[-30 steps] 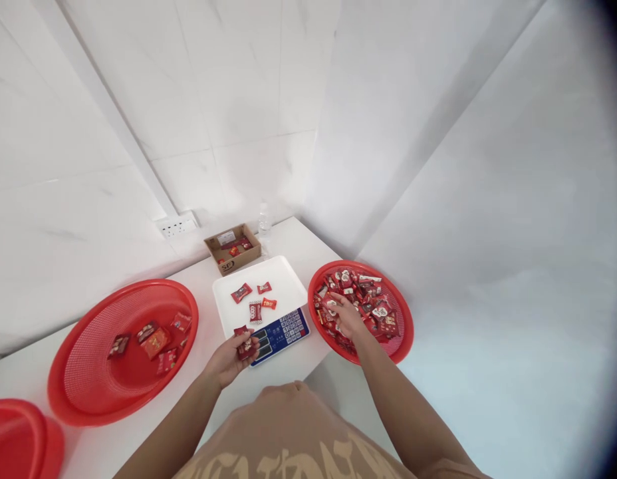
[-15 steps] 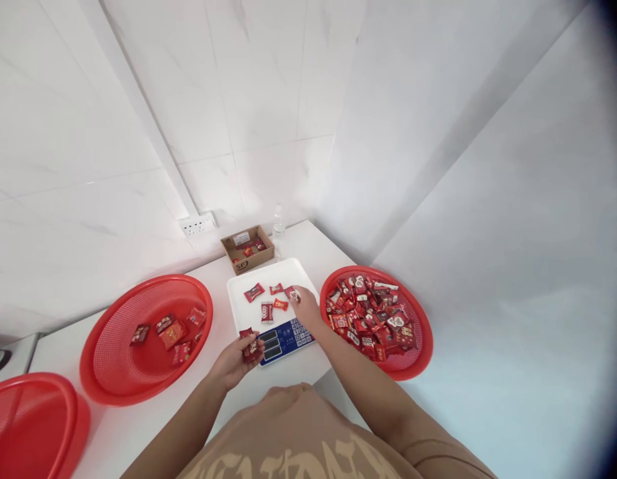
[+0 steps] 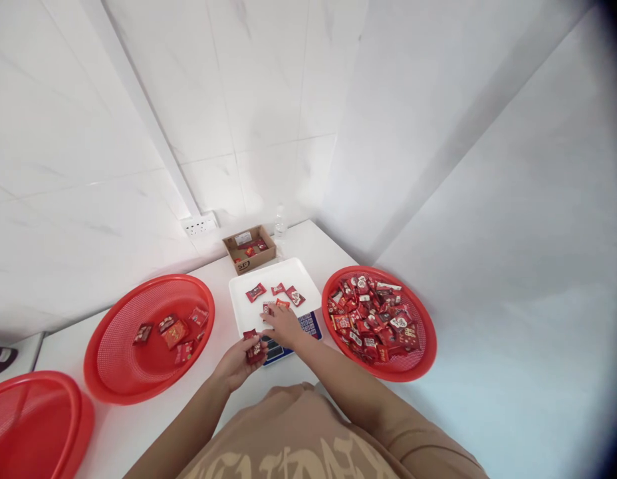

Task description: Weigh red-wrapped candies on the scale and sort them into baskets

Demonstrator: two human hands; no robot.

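Note:
My left hand (image 3: 237,362) is closed around red wrapped candies (image 3: 254,347) at the near left corner of a digital scale (image 3: 239,308). Over the scale, my right hand (image 3: 283,327) has its thumb and fingers apart. Its fingertips partly cover a patterned candy packet (image 3: 268,308) and an orange-red candy (image 3: 282,303); whether they touch them I cannot tell. Farther back on the white pan lie a dark red candy (image 3: 256,292), a small red candy (image 3: 277,289) and a red packet with white print (image 3: 295,296). The hand hides part of the blue keypad panel (image 3: 309,324).
Right of the scale stands a red mesh basket (image 3: 428,332) heaped with candies. A second red basket (image 3: 102,366) on the left holds several packets, with another red basket (image 3: 64,392) nearer. Behind are a cardboard box (image 3: 256,261) and a clear bottle (image 3: 279,223) by the wall.
My right hand has let go of the white-printed packet, which now lies on the pan. That hand has moved left and nearer to me. My left hand still holds its candies.

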